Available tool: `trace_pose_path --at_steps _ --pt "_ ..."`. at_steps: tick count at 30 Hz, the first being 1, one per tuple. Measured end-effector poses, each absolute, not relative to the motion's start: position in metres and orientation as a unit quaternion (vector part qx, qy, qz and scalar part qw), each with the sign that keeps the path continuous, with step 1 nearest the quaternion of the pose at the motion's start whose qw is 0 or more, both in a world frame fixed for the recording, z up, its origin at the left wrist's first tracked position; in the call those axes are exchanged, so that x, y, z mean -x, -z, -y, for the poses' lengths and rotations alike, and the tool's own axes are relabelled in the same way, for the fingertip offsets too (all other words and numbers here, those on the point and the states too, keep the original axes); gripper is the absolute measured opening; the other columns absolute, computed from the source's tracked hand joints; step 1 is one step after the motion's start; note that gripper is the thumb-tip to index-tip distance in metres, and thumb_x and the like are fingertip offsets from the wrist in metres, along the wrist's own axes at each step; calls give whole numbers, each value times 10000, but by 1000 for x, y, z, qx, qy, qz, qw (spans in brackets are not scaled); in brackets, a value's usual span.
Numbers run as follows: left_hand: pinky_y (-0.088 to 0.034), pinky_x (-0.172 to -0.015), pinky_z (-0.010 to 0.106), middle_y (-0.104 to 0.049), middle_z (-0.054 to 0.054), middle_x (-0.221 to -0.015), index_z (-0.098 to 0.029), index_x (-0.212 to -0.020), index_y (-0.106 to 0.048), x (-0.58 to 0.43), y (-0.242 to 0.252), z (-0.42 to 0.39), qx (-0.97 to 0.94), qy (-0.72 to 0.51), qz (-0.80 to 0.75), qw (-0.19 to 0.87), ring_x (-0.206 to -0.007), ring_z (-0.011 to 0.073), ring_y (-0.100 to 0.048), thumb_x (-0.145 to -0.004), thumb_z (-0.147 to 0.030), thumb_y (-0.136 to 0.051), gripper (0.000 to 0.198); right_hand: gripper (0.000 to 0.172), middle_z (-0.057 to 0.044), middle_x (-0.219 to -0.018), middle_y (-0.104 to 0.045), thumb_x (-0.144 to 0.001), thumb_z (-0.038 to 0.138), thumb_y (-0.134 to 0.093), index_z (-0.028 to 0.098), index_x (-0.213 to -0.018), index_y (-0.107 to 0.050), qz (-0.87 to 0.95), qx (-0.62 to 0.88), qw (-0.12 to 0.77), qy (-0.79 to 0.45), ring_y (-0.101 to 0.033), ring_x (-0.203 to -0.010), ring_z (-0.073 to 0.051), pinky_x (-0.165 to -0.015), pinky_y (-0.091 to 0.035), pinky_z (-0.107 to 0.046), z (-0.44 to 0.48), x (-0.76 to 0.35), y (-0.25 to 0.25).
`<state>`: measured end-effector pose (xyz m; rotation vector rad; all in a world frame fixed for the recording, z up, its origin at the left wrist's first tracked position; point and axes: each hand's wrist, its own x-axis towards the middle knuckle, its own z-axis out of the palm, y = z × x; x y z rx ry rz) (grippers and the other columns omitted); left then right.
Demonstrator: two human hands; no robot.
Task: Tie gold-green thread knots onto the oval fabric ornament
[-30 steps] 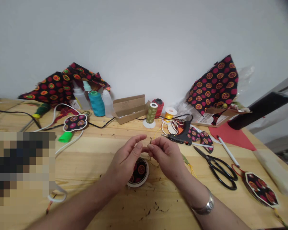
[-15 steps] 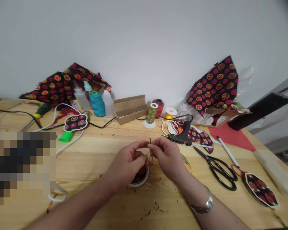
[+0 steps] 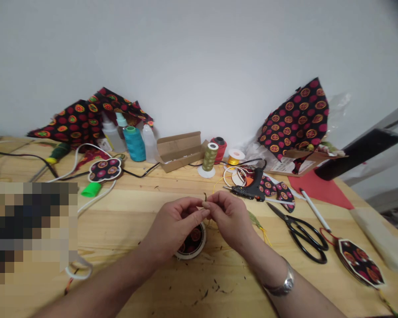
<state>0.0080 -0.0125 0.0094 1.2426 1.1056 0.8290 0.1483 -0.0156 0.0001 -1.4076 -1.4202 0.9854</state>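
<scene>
Fingers of the left hand (image 3: 172, 225) sit narrow beside the fingertips of the right hand (image 3: 230, 216), perhaps for steadying; whether they grip anything, I cannot tell. Beneath, the round fabric-faced piece (image 3: 193, 242) appears to lie on the table (image 3: 142, 194). A thin cord (image 3: 204, 197) pokes up from the right thumb-and-forefinger pinch, probably for fine control. Further right, a carton label (image 3: 288, 163) bears print too small to read.
</scene>
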Motion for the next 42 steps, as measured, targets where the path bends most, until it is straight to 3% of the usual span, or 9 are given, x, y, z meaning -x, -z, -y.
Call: trace_pose_path --at_steps 7,14,20,31,42 --pt "-444 -623 236 -718 -8 -745 -233 -825 -737 -5 -8 11 -590 -354 -498 529 -693 177 -611 -726 -303 -595 186 124 43 -498 -506 -744 247 -555 173 -646 -541 562 551 432 -441 -452 -461 -89 -468 -369 -206 16 -150 -4" --pt "-441 -696 239 -691 1 -793 -223 -783 -732 -5 -9 10 -618 -368 -470 512 -768 173 -603 -742 -258 -572 169 114 47 -497 -505 -736 227 -560 170 -639 -545 555 556 431 -444 -448 -462 -86 -473 -360 -206 15 -151 -4" --pt "-341 -454 198 -612 -27 -598 -189 -787 -699 -6 -9 12 -545 -334 -484 597 -472 92 -468 -728 -273 -569 166 107 41 -513 -518 -733 195 -553 167 -629 -549 555 560 427 -443 -451 -479 -86 -479 -357 -203 15 -150 -4" --pt "-198 -400 171 -536 -37 -534 -141 -705 -665 -5 1 8 -465 -340 -464 674 -409 37 -320 -698 -304 -636 166 125 44 -490 -518 -708 243 -598 159 -634 -541 520 540 441 -493 -435 -447 -71 -443 -335 -189 15 -150 -5" --pt "-184 -380 166 -545 -27 -516 -129 -655 -679 -5 1 7 -429 -354 -465 689 -387 23 -317 -670 -260 -651 134 130 46 -488 -528 -690 254 -617 159 -630 -551 513 532 448 -502 -432 -440 -69 -453 -336 -198 15 -148 -5"
